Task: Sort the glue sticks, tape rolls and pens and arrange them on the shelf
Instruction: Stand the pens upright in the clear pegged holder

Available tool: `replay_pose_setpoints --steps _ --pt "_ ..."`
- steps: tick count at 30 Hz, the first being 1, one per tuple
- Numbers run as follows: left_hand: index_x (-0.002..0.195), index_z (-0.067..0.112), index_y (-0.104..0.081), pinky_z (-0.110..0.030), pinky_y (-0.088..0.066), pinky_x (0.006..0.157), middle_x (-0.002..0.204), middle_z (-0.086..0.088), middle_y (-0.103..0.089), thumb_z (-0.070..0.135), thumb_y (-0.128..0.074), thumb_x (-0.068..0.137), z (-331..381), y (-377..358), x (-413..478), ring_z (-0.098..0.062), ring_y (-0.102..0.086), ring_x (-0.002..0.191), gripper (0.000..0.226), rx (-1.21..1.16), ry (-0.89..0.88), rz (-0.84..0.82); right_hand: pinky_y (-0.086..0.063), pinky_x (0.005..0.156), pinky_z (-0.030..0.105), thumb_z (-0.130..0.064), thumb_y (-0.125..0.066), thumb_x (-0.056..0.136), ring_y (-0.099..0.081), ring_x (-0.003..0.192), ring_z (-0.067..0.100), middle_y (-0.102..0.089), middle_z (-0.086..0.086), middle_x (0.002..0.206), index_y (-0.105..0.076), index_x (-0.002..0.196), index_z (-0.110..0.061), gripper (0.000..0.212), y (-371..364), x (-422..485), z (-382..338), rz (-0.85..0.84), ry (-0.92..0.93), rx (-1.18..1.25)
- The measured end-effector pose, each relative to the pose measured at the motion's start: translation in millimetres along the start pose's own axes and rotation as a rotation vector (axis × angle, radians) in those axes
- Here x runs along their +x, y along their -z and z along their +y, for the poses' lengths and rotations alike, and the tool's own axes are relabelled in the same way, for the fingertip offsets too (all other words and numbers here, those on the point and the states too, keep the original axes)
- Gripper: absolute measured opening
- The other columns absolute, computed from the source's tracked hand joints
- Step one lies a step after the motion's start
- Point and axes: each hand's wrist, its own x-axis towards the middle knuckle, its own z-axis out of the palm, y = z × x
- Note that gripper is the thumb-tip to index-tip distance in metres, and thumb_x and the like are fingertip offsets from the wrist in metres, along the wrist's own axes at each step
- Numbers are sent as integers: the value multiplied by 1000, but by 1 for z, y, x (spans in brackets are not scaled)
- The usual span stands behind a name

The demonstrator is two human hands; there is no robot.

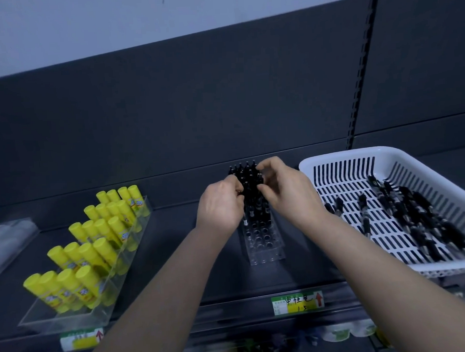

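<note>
Left hand [219, 203] and right hand [286, 192] both pinch pens [246, 172] over the holder [264, 244]; probably light, stiff, slick, best gripped mid-barrel.

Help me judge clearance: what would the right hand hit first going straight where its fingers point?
Likely the black pens standing in the clear holder, just beyond the right hand; contact is unclear.

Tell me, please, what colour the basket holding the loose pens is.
The basket is white, with slotted walls and floor; the head view shows it best.
</note>
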Motion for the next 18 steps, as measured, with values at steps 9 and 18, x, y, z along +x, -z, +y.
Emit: replay_pose_setpoints --steps 9,18 --pt "108 16 -58 -32 -53 81 89 5 -67 16 -62 91 -9 4 -2 -13 -64 86 17 -144 71 33 -49 73 30 -19 -66 86 -57 74 9 -60 -11 87 -48 115 -23 34 -17 1 -1 -71 -1 -4" --pt "104 18 -61 -30 -51 80 86 11 -62 11 -55 93 -18 11 2 -12 -62 86 14 -195 93 125 -51 76 37 -21 -69 84 -62 83 16 -58 -12 88 -41 115 -20 42 -32 -2 -1 -178 -45 -60"
